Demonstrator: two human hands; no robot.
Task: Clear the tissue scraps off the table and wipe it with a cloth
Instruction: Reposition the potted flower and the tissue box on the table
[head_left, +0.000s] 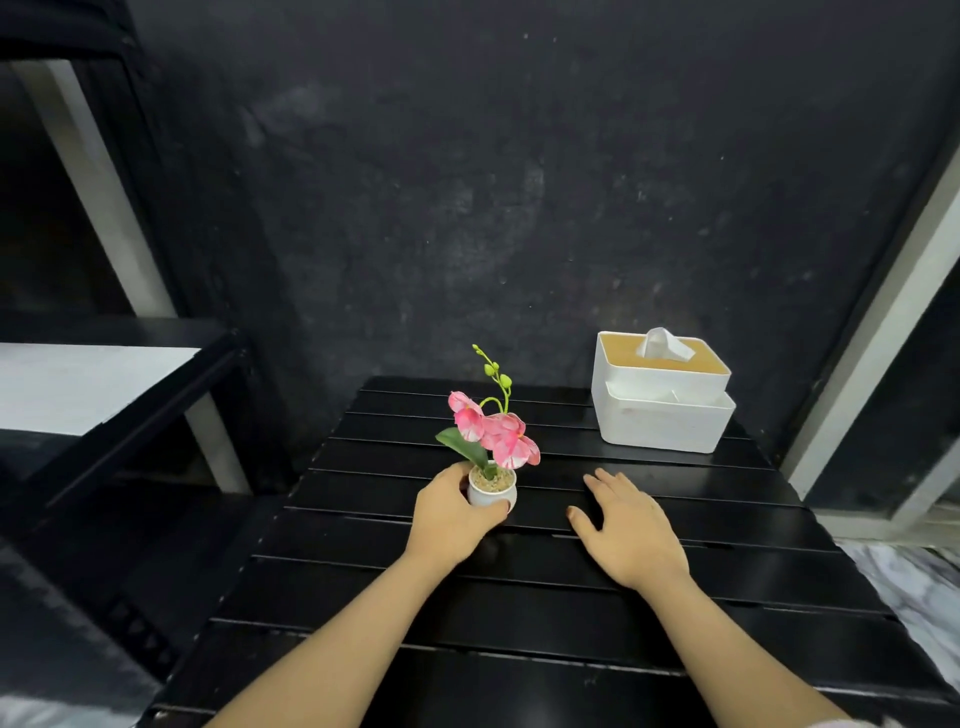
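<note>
Head view is looking down on a black slatted counter (519, 597) against a dark wall. Left to right: the left hand (449, 512) is wrapping its fingers and thumb around a small round white pot (492, 493) holding pink artificial orchid flowers (493, 431), which is standing upright on the counter. Just beside it, the right hand (631, 530) is lying flat, fingers spread, palm down on the slats. Further back to the right, a white tissue box with a tan lid (662, 400) is sitting, a tissue poking up from it.
</note>
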